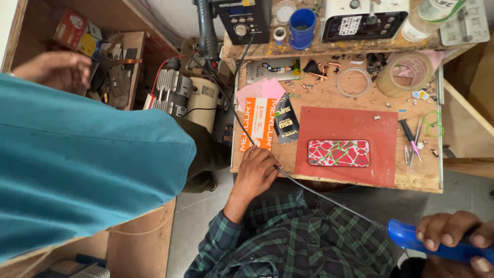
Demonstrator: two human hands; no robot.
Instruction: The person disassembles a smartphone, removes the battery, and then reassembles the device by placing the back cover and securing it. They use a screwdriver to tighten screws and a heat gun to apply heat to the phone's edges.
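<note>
My right hand (453,234) grips the blue handle of a tool (411,238) at the lower right, off the table. Its black cable (329,198) runs up across my checked shirt to my left hand (254,172). That hand rests on the wooden table's front edge (329,181), fingers curled over the cable, beside an orange packet (259,123). A phone with a red and white patterned back (338,153) lies flat on a red mat (355,126), a hand's width right of my left hand.
Another person in a teal shirt (87,154) fills the left side, one hand (56,69) by a box of parts. Tape roll (409,72), tweezers (411,141), black packet (286,121), blue cup (302,25) and two bench units (242,18) are on the table. A pump (177,95) stands left of it.
</note>
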